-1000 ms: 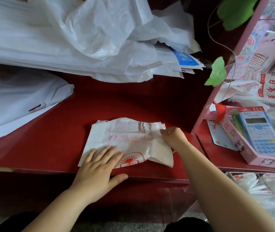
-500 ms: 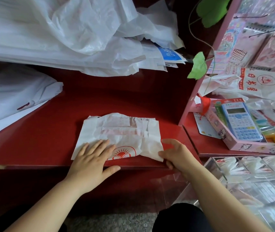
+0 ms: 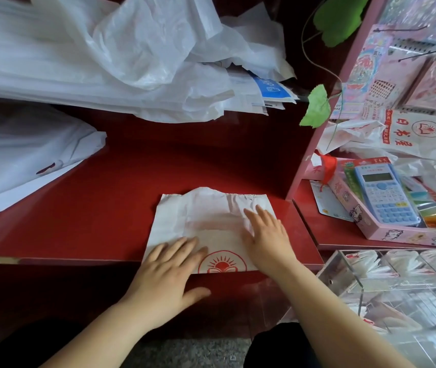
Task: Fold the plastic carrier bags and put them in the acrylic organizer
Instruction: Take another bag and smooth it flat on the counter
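Note:
A white carrier bag (image 3: pixel 201 216) with a red sun logo lies folded into a flat rectangle at the front edge of the red counter (image 3: pixel 84 203). My left hand (image 3: pixel 166 280) presses flat on its lower left corner, fingers spread. My right hand (image 3: pixel 267 237) lies flat on the bag's right half, fingers together and pointing away from me. The clear acrylic organizer (image 3: pixel 386 293) stands at the lower right, with folded white bags (image 3: pixel 370 264) in its compartments.
A heap of loose white plastic bags (image 3: pixel 121 57) covers the back of the counter, and another white bag (image 3: pixel 23 155) lies at the left. At the right a pink shelf holds a boxed blue calculator (image 3: pixel 384 195), printed bags (image 3: pixel 413 136) and stationery.
My right hand let go of the bag's right edge, folded that side over and now lies flat on top. The bag looks narrower and smoother. The left hand stays pressed down.

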Motion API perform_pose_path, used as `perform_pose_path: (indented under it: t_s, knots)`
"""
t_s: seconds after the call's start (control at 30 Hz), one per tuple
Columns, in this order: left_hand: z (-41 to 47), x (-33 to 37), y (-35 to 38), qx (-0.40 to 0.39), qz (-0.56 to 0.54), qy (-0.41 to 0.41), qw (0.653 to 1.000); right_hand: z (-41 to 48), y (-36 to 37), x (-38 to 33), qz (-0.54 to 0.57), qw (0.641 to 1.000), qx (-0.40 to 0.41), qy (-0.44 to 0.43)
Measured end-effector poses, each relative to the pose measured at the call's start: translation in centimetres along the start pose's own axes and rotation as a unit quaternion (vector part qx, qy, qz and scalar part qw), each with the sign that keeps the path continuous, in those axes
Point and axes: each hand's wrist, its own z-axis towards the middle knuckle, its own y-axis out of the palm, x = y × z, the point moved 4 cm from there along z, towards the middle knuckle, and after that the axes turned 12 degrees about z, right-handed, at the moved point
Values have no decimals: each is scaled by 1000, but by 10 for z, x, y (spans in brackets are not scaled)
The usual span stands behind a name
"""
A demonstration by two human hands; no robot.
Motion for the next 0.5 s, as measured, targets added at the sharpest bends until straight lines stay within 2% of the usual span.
perform_pose_path:
  t_s: [0.07,0.1,0.13,0.2,0.23,0.33,0.43,0.5]
  knots:
    - [-3,1,-17,31,-38,3,999,6,13,0,-17,998,-58,-1]
    - [-3,-2,-24,47,-95,-3,994,9,16,4,-25,997,-71,-3]
    - [-1,-9,-30,89,-167,-20,982,12,16,9,-33,997,-75,-9]
    - [11,-31,-38,139,-323,-81,933,16,13,19,-46,995,-87,-26]
    - [20,-45,-41,154,-362,-113,912,16,11,23,-52,993,-96,-38]
    - [61,-78,-41,66,-393,-191,897,17,7,30,-75,989,-108,-65]
    - [102,-85,-35,-20,-361,-196,912,18,7,32,-83,986,-118,-80]
    - [120,-78,-31,-65,-381,-190,902,19,7,34,-71,986,-122,-85]
